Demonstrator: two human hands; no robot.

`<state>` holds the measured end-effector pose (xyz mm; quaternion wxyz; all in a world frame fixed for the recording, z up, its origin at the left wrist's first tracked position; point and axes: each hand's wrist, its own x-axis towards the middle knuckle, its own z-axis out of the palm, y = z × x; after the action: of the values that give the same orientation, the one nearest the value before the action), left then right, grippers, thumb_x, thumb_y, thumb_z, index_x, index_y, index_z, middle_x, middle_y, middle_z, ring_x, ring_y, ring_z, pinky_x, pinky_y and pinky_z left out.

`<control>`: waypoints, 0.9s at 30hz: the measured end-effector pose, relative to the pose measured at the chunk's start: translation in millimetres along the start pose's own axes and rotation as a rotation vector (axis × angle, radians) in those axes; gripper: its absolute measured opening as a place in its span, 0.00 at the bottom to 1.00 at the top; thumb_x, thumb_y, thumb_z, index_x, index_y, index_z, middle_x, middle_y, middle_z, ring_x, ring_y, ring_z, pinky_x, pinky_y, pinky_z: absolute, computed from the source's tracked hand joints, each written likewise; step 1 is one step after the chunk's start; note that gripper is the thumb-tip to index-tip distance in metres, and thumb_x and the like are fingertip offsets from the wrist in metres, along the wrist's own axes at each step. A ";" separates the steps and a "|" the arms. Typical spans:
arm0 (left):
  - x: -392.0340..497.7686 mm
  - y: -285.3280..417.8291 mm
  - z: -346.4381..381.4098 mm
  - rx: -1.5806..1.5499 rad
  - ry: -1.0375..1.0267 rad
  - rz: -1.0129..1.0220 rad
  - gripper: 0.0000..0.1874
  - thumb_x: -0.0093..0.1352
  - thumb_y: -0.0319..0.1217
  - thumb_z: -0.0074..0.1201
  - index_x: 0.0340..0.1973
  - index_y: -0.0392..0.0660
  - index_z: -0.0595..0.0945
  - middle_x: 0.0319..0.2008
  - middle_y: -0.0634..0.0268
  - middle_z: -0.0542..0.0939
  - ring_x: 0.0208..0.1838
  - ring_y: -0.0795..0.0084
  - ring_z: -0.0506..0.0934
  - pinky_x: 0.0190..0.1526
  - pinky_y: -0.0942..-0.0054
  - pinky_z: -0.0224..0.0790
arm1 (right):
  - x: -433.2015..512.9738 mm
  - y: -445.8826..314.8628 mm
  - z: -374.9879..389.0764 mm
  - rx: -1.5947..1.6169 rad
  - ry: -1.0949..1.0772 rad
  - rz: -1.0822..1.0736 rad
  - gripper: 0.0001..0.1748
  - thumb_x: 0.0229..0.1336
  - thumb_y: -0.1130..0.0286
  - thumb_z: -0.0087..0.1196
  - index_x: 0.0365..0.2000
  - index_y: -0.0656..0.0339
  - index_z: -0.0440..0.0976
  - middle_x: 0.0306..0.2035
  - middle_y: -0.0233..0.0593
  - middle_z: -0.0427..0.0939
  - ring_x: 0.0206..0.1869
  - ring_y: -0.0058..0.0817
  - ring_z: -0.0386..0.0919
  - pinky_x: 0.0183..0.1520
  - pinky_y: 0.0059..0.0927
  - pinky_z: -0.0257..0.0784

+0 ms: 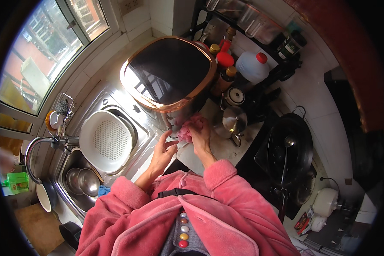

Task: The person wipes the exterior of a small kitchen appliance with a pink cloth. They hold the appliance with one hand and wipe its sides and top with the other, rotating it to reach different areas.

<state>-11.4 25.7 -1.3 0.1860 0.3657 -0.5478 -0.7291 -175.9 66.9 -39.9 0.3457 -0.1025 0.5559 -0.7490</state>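
My right hand [201, 138] grips a bunched pink cloth [191, 127] against the lower front of a large container or appliance. Its body [182, 116] looks shiny, and a glossy black lid [171, 68] with a copper-coloured rim covers the top. To the left, my left hand [163, 148] is held with fingers apart and nothing in it. Its index fingertip is close to the same lower front; whether it touches is unclear. The cloth and my right fingers hide part of that side.
At left, a white perforated basin [110, 140] rests over the steel sink [147, 134], beside the faucet [30, 156]. A steel kettle [234, 120] and bottles [224, 80] stand right of the appliance. Further right, a wok [289, 150] holding a ladle [286, 160] sits on the stove.
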 end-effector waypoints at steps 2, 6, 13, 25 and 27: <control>-1.7 11.6 8.1 -0.029 -0.053 0.008 0.36 0.72 0.23 0.53 0.76 0.39 0.61 0.72 0.53 0.68 0.67 0.61 0.77 0.61 0.63 0.74 | -1.5 -1.2 0.2 0.006 0.011 -0.035 0.19 0.61 0.85 0.55 0.51 0.61 0.69 0.38 0.32 0.78 0.39 0.23 0.80 0.42 0.22 0.76; -0.2 29.7 15.8 -0.028 -0.201 0.028 0.36 0.73 0.25 0.53 0.76 0.39 0.59 0.77 0.54 0.62 0.71 0.58 0.73 0.65 0.59 0.70 | -10.3 -32.0 9.7 0.058 -0.066 -0.010 0.20 0.60 0.85 0.57 0.52 0.61 0.70 0.43 0.32 0.78 0.43 0.21 0.79 0.46 0.22 0.76; 0.9 42.0 23.1 -0.032 -0.303 0.067 0.35 0.73 0.25 0.54 0.75 0.40 0.61 0.75 0.55 0.64 0.71 0.59 0.73 0.66 0.59 0.68 | 3.4 -72.4 14.2 0.083 0.086 -0.074 0.26 0.58 0.82 0.59 0.57 0.62 0.69 0.49 0.34 0.78 0.49 0.24 0.77 0.52 0.27 0.75; -0.9 30.2 8.2 -0.059 -0.132 0.063 0.33 0.72 0.23 0.51 0.74 0.40 0.64 0.75 0.56 0.65 0.69 0.61 0.74 0.64 0.61 0.69 | 61.7 -73.9 17.0 -0.063 0.169 -0.274 0.17 0.71 0.80 0.50 0.58 0.61 0.70 0.51 0.38 0.76 0.46 0.24 0.77 0.53 0.27 0.73; -0.4 28.8 7.7 -0.056 -0.118 0.068 0.33 0.72 0.23 0.50 0.74 0.40 0.64 0.75 0.57 0.65 0.69 0.61 0.74 0.64 0.62 0.69 | 88.1 -44.7 0.5 -0.169 0.157 -0.435 0.15 0.71 0.81 0.50 0.55 0.62 0.73 0.51 0.38 0.76 0.48 0.25 0.77 0.54 0.27 0.73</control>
<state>-20.6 21.6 26.7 0.1881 0.2977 -0.5494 -0.7577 -258.9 17.2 -19.7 0.1221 -0.1899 0.6067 -0.7622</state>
